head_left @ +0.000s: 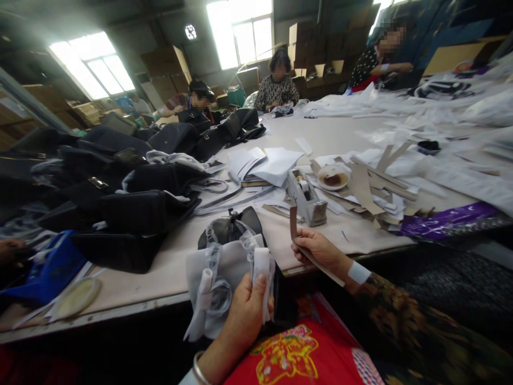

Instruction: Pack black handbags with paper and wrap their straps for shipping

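Black, leather-like material forms the bag [253, 218], which lies on the near-left side of the tape dispenser [308, 199], at the front edge of the table [332, 131]. The step in hand appears to be handling of the wrapped bag together with a strip. The left hand [250, 302] has its grip closed around a white wrapping [261, 262] on the bag's near side; the fingers behind it are partly hidden. The right hand [316, 248], just on the near side of the dispenser, pinches a brown strip [325, 268] — thumb and fingers closed, one end angled upward in front of the dispenser. Contact between that end and the dispenser cannot be confirmed.

In judgement, any further move of the strip calls for a steady left grip on the bag, a light right grip that does not crease the strip, and a path clear of the dispenser.

The bag is partly covered — a pale sheet [236, 255] lies over its near face, clear film wraps the strap lengths, and a pale coil [220, 298] hangs low on the sheet. The dark upper part and a looped handle remain exposed, facing the dispenser's left side.
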Action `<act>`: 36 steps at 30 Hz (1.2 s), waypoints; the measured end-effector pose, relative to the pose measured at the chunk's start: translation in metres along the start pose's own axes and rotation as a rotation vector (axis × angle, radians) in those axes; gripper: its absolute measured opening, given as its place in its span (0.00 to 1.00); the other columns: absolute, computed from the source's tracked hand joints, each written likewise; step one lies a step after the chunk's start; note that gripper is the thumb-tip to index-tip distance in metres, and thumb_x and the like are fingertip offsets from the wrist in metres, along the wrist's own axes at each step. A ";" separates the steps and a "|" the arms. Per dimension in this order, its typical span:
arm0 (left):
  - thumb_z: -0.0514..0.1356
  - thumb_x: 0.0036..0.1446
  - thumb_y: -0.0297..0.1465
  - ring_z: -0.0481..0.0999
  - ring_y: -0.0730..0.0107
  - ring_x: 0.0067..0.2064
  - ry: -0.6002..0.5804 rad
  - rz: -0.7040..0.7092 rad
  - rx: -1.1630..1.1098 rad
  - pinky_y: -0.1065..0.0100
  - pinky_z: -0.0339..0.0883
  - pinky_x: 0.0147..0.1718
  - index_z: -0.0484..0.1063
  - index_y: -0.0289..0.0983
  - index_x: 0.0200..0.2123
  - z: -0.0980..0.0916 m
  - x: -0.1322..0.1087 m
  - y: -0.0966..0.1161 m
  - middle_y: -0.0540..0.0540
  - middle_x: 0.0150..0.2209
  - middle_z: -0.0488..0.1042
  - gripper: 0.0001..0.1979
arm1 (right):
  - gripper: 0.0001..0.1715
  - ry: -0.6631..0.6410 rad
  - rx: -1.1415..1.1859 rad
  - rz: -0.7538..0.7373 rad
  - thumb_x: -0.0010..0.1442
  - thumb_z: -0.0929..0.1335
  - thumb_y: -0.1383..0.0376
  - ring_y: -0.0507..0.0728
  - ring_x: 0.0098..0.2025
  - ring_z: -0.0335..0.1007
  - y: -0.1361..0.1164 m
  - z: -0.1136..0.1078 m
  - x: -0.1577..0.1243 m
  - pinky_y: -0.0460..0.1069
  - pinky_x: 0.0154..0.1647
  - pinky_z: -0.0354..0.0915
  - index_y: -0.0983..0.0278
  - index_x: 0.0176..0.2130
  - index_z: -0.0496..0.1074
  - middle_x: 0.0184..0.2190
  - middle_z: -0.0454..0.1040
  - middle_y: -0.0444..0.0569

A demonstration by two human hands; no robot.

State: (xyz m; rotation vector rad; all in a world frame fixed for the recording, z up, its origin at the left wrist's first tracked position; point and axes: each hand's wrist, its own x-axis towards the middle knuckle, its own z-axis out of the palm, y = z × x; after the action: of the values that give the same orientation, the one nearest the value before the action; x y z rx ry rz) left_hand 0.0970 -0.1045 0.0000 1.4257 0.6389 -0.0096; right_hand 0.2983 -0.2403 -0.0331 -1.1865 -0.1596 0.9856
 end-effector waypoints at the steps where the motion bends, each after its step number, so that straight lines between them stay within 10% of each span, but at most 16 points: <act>1: 0.54 0.60 0.59 0.64 0.75 0.19 -0.002 0.001 -0.003 0.73 0.56 0.18 0.64 0.37 0.44 0.000 0.000 0.000 0.54 0.21 0.67 0.29 | 0.21 0.008 0.011 -0.008 0.49 0.75 0.57 0.49 0.20 0.68 0.001 0.001 0.000 0.42 0.17 0.57 0.62 0.35 0.64 0.24 0.73 0.40; 17: 0.55 0.60 0.58 0.64 0.74 0.19 0.001 0.001 -0.013 0.73 0.56 0.18 0.64 0.36 0.46 0.001 0.000 -0.002 0.54 0.21 0.67 0.30 | 0.20 0.008 0.293 0.000 0.47 0.74 0.63 0.49 0.20 0.60 0.006 0.005 -0.003 0.43 0.20 0.50 0.58 0.36 0.62 0.20 0.63 0.36; 27: 0.55 0.59 0.59 0.64 0.75 0.19 0.014 0.001 0.004 0.73 0.55 0.18 0.64 0.37 0.43 0.001 0.000 0.002 0.53 0.21 0.67 0.30 | 0.14 -0.054 0.381 0.016 0.50 0.73 0.62 0.54 0.33 0.70 0.001 0.004 -0.011 0.49 0.33 0.67 0.62 0.36 0.68 0.32 0.71 0.47; 31: 0.56 0.58 0.60 0.64 0.75 0.19 0.015 0.003 0.004 0.73 0.55 0.17 0.64 0.37 0.42 0.001 0.000 0.004 0.53 0.20 0.68 0.31 | 0.29 -0.072 0.247 -0.068 0.44 0.76 0.70 0.52 0.32 0.72 -0.001 0.010 -0.014 0.46 0.29 0.65 0.61 0.46 0.68 0.34 0.74 0.44; 36: 0.56 0.59 0.59 0.65 0.74 0.19 0.003 -0.003 -0.013 0.73 0.56 0.18 0.64 0.36 0.45 0.001 -0.001 0.002 0.54 0.21 0.67 0.30 | 0.11 0.043 -0.499 -0.360 0.63 0.68 0.58 0.56 0.33 0.75 -0.018 0.003 -0.008 0.49 0.30 0.67 0.63 0.40 0.70 0.37 0.78 0.51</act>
State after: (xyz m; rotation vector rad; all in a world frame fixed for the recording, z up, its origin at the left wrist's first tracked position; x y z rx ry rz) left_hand 0.0975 -0.1050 0.0024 1.4124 0.6421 -0.0055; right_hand 0.3020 -0.2445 -0.0137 -1.5634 -0.5898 0.6150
